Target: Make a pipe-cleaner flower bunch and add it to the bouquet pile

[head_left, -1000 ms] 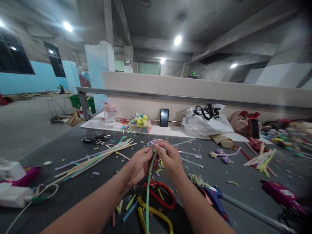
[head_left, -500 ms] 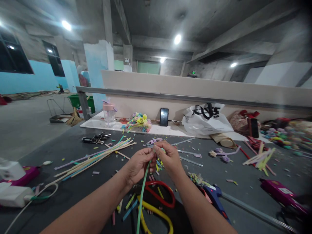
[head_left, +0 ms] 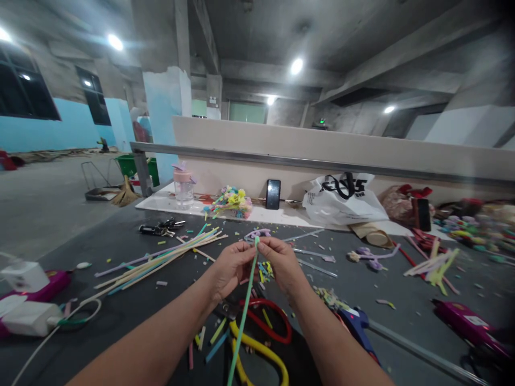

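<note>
A thin green pipe cleaner [head_left: 245,316] runs from between my fingertips down toward the lower edge of the view. My left hand [head_left: 230,266] pinches it near its upper end, thumb against forefinger. Opposite, my right hand [head_left: 280,262] grips the same tip, which looks bent or folded over. Beneath the hands lie scissors [head_left: 260,347] with one red and one yellow loop handle, their blades partly hidden. Short coloured cut pieces [head_left: 265,272] are scattered behind and below the fingers.
Long pipe cleaners [head_left: 161,261] lie at left, near keys [head_left: 163,227] and white plugs [head_left: 30,318]. A blue glue gun [head_left: 358,324] with a long glue stick [head_left: 418,351] is at right. Farther back stand a cup [head_left: 184,190], flower bunch [head_left: 233,201], phone [head_left: 272,194] and white bag [head_left: 341,198].
The fingers have shifted slightly at the tip, and the pipe cleaner's green end now shows above them. Its lower length has swung a little to the right. The view has shifted slightly.
</note>
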Action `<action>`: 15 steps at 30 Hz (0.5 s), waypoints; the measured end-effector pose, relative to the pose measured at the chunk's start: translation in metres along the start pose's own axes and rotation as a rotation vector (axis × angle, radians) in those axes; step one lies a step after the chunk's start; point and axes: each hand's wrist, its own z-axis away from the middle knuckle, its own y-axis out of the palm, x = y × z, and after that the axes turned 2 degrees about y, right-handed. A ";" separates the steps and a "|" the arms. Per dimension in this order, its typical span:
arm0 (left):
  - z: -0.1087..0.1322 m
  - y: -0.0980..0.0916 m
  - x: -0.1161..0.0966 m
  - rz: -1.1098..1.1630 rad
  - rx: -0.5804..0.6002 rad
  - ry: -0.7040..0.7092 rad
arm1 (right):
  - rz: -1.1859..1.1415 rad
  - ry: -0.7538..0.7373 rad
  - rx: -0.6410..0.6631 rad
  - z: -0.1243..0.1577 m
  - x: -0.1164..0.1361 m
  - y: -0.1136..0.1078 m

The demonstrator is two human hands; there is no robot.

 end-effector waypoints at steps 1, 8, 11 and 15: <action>0.000 -0.002 -0.002 -0.016 -0.007 0.013 | -0.001 -0.001 -0.005 0.000 0.001 0.000; -0.005 -0.014 -0.009 -0.164 -0.022 0.186 | 0.036 0.103 0.139 0.002 0.005 0.002; -0.007 -0.017 -0.006 -0.200 -0.031 0.209 | 0.028 0.140 0.166 0.003 0.003 0.004; -0.008 -0.018 -0.006 -0.206 -0.033 0.227 | 0.023 0.171 0.177 0.004 0.002 0.005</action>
